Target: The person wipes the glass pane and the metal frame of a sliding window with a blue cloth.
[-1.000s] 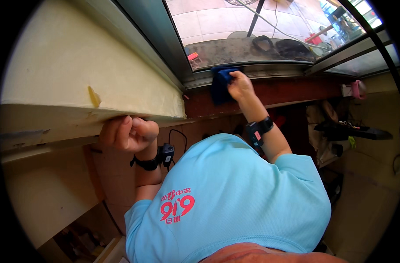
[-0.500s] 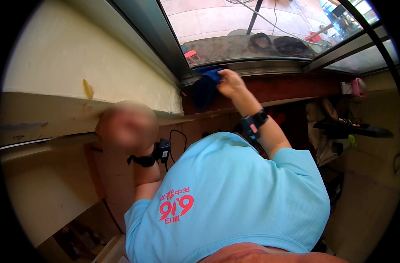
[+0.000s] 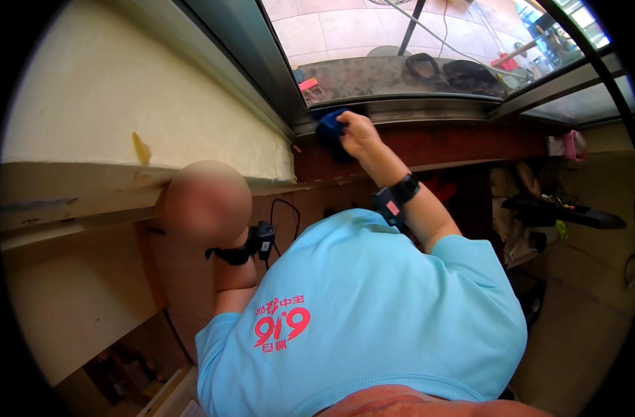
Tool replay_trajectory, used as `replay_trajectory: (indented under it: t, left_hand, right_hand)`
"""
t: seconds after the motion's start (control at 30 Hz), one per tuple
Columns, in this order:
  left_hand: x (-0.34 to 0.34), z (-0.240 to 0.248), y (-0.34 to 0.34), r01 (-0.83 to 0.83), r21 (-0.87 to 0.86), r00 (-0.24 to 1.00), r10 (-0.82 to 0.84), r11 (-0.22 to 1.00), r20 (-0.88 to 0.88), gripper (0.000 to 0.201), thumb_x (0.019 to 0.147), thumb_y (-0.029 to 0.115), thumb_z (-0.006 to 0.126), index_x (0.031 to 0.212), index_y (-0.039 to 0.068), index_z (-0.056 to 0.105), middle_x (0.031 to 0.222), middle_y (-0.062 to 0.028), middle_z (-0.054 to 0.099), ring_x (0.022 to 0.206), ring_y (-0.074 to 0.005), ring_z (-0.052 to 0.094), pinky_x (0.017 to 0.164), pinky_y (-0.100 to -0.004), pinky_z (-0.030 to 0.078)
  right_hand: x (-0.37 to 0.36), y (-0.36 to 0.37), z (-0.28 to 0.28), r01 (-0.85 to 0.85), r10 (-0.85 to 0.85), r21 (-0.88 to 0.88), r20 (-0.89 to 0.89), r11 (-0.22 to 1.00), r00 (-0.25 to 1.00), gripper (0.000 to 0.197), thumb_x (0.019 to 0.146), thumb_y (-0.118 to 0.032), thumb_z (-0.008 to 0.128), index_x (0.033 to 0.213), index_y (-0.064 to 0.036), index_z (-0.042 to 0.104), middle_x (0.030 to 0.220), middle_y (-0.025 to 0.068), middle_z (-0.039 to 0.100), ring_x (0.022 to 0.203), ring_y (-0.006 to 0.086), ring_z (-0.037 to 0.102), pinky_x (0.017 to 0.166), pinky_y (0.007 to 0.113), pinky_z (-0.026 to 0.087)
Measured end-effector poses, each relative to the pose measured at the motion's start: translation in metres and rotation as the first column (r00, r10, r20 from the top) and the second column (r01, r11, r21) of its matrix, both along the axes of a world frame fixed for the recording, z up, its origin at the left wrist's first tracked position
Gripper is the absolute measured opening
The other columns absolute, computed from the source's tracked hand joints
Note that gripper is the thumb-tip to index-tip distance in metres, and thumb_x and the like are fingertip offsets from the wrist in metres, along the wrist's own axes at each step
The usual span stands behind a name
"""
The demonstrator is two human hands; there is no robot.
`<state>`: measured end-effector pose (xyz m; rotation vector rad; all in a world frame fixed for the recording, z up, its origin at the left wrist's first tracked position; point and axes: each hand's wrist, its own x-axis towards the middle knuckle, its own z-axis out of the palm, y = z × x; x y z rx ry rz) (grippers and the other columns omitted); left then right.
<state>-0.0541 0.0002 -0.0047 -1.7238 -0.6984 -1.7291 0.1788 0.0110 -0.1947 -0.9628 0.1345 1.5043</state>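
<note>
Right hand (image 3: 359, 132) gripping a crumpled dark-blue cloth (image 3: 329, 127), pressing against the metal window frame (image 3: 429, 111), left hand (image 3: 207, 201) blurred, grip unclear, resting on the cream ledge (image 3: 74, 184).

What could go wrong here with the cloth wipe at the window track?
1. The right hand presses a blue cloth into the corner of the metal window track; fingers could catch on the frame edge.
2. The left hand is blurred in this view, so its grip on the ledge cannot be confirmed; the reaching lean may be unsteady.
3. A small red object lies near the cloth and might get knocked.
</note>
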Motion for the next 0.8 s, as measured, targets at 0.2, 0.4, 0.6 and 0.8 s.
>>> replay_trajectory:
  t: [0.2,0.4,0.6,0.8]
  left_hand:
    - [0.002,0.007,0.000,-0.010,0.027,1.000,0.011,1.000,-0.023,0.017,0.091,0.018,0.053,0.095,0.002,0.053,0.098,-0.0108,0.046,0.087,-0.0192,0.047,0.076,-0.0276,0.042]
    - [-0.002,-0.010,-0.003,0.014,-0.120,0.999,-0.010,0.993,0.034,0.017,0.091,0.018,0.052,0.096,0.002,0.053,0.098,-0.0108,0.047,0.086,-0.0191,0.047,0.076,-0.0280,0.042]
    - [-0.011,-0.016,-0.007,0.002,-0.165,1.000,0.001,0.986,0.020,0.016,0.091,0.016,0.052,0.099,0.002,0.051,0.098,-0.0115,0.047,0.085,-0.0195,0.047,0.075,-0.0282,0.043]
    - [-0.001,-0.007,0.004,0.058,-0.036,0.998,-0.058,0.998,0.005,0.016,0.090,0.016,0.051,0.097,0.002,0.051,0.097,-0.0118,0.047,0.085,-0.0196,0.047,0.075,-0.0279,0.042]
  right_hand:
    - [-0.046,0.027,-0.018,-0.282,0.282,-0.008,0.069,0.959,0.957,0.018,0.076,-0.008,0.059,0.093,-0.0039,0.055,0.088,0.0103,0.061,0.081,0.0245,0.058,0.075,0.039,0.046]
    - [0.033,-0.015,0.010,-0.109,0.114,0.058,-0.100,0.992,0.988,0.005,0.080,-0.012,0.056,0.084,-0.0081,0.055,0.079,0.0053,0.060,0.075,0.0225,0.060,0.076,0.039,0.049]
    - [0.063,-0.037,0.034,0.176,-0.173,0.032,-0.089,0.984,0.981,0.017,0.083,-0.008,0.050,0.098,-0.0012,0.052,0.088,0.0108,0.062,0.081,0.0267,0.063,0.081,0.042,0.054]
    - [0.009,-0.005,0.031,-0.090,0.099,0.055,-0.209,0.994,0.973,0.019,0.079,-0.007,0.051,0.097,-0.0006,0.051,0.090,0.0151,0.060,0.084,0.0280,0.061,0.085,0.045,0.052]
